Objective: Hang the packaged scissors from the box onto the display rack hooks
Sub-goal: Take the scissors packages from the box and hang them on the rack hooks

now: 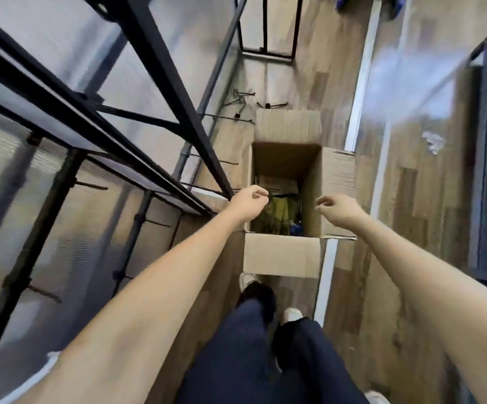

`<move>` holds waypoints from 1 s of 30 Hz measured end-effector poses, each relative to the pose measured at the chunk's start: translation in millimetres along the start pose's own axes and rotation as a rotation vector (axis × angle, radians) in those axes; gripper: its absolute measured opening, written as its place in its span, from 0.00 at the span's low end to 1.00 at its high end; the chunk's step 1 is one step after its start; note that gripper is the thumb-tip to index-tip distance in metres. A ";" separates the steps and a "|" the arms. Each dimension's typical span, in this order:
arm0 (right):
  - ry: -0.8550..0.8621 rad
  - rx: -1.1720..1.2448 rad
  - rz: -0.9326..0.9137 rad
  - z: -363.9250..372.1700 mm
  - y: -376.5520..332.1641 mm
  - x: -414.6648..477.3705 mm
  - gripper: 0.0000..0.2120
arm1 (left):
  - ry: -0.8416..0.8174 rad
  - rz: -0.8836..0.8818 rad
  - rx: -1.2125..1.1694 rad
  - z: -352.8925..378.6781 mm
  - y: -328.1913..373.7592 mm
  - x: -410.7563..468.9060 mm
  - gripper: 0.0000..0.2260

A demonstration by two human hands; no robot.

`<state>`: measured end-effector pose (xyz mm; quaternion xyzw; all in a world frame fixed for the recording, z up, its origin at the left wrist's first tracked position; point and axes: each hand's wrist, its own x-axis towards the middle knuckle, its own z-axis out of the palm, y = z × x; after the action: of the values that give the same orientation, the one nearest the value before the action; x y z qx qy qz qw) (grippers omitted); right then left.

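A tall black display rack (179,91) lines the left of the aisle, and one open cardboard box (283,255) with four flaps spread stands on the wood floor (324,83) just ahead of the person's feet. Two hands reach down over the box mouth, the left hand (248,204) at its left rim and the right hand (340,211) at its right, both with fingers loosely curled and holding nothing. The packaged scissors (280,211) lie deep in the box as a greenish, blurred heap that cannot be counted. The pick would probably go best by taking one pack by its top edge, keeping the hang hole free. Several thin hooks (90,186) jut from the rack, all bare.
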<state>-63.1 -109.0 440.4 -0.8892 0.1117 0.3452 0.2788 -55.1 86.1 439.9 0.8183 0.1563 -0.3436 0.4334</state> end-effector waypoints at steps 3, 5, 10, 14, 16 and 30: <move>-0.025 0.027 0.053 18.4 9.8 39.6 0.15 | -0.024 -0.101 -0.095 8.0 -11.3 56.2 0.10; -0.055 0.002 0.056 31.8 18.1 73.6 0.16 | -0.019 -0.197 -0.220 18.0 -20.6 95.8 0.07; -0.071 -0.067 0.018 65.7 34.4 172.9 0.18 | -0.013 -0.362 -0.369 53.7 -57.1 185.2 0.13; -0.038 -0.109 -0.040 104.1 47.8 261.8 0.20 | 0.028 -0.454 -0.398 88.6 -101.7 259.0 0.13; -0.058 -0.110 -0.063 128.2 54.5 296.4 0.21 | 0.080 -0.501 -0.412 105.9 -124.9 291.0 0.11; -0.162 0.205 0.224 272.2 141.9 458.6 0.19 | 0.304 -0.742 -0.864 195.1 -232.6 453.1 0.19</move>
<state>69.1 -72.2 -94.1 -0.8073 0.2217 0.4316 0.3358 56.8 41.6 -92.1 0.4984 0.6184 -0.2561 0.5511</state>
